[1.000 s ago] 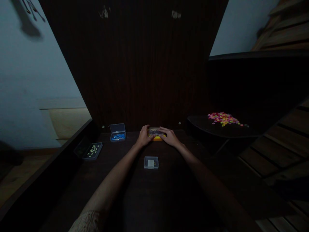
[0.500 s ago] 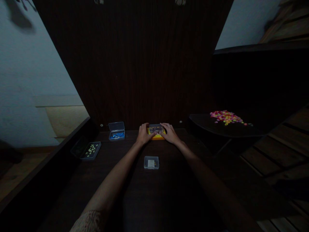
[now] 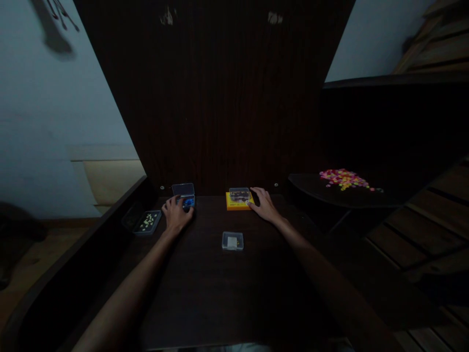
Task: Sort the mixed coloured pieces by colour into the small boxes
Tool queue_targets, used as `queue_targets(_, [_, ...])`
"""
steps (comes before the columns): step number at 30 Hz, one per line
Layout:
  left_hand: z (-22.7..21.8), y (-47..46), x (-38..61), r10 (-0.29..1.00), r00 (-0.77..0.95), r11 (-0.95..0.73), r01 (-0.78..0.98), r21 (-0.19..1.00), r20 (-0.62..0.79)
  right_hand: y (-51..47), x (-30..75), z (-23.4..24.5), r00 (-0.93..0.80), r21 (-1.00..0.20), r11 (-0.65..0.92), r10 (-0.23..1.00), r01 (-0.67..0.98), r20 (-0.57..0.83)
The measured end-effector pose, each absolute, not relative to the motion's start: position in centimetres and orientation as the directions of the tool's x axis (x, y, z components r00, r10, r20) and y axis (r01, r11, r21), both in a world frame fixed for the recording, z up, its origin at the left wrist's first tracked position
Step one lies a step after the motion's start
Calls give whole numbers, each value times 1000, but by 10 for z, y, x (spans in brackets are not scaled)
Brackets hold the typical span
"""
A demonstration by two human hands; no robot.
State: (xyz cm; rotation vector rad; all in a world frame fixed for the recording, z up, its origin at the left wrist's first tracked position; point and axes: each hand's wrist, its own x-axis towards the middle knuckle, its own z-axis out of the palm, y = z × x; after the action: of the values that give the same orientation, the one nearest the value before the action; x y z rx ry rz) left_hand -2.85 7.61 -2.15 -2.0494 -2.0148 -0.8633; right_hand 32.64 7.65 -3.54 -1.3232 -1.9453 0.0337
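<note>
My left hand [image 3: 176, 216] is over the front of a small clear box of blue pieces [image 3: 188, 201], whose hinged lid [image 3: 183, 189] stands up at the back. Its fingers are spread and cover part of the box; a firm grip does not show. Beside the right edge of a yellow box [image 3: 234, 205] rests my right hand [image 3: 266, 204], fingers apart, thumb close to or touching that edge. A clear case with small dark and yellowish bits [image 3: 240, 194] lies on top of the yellow box.
A closed clear case with a white label [image 3: 232, 241] lies nearer me. At left, an open case of pale pieces [image 3: 147, 222] sits by the raised side board [image 3: 84, 244]. Pink and yellow pieces [image 3: 344, 179] are heaped on the right shelf. A dark panel [image 3: 227, 98] rises behind.
My left hand has left the yellow box and moved left to the box of blue pieces. My right hand stays by the yellow box, slightly farther right. The view has shifted a little.
</note>
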Motion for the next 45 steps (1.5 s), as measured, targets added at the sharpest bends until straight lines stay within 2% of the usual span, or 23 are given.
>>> queue_targets(5, [-28, 78, -44, 926, -14, -112, 944, 310, 377, 66, 309, -26, -234, -363, 535, 752, 763, 617])
queue_targets(13, [-42, 65, -40, 852, 183, -398, 836, 378, 491, 49, 276, -16, -377, -348, 605, 755, 716, 537])
queue_targets(21, [-42, 33, -12, 798, 317, -547, 739, 394, 512, 52, 241, -22, -471, -413, 626, 775, 661, 421])
queue_targets(28, [-28, 31, -12, 734, 226, -542, 763, 351, 641, 67, 223, -24, -527, -479, 643, 765, 597, 371])
queue_targets(30, [-28, 38, -17, 747, 233, -547, 748, 376, 622, 71, 218, -23, -527, -494, 639, 768, 590, 363])
queue_targets(33, [-32, 46, -25, 803, 286, -553, 685, 475, 523, 72, 211, -21, -527, -503, 635, 771, 587, 358])
queue_targets(36, [-35, 47, -31, 845, 318, -528, 630, 570, 430, 69, 208, -17, -517, -480, 637, 771, 603, 373])
queue_targets(38, [-35, 45, -33, 859, 305, -507, 629, 589, 412, 66, 208, -15, -534, -445, 653, 757, 613, 376])
queue_targets(41, [-35, 43, -34, 845, 335, -525, 668, 528, 417, 61, 207, -11, -604, -345, 697, 717, 628, 350])
queue_targets(45, [-36, 43, -33, 778, 468, -621, 675, 398, 420, 59, 202, -9, -679, -208, 744, 666, 635, 310])
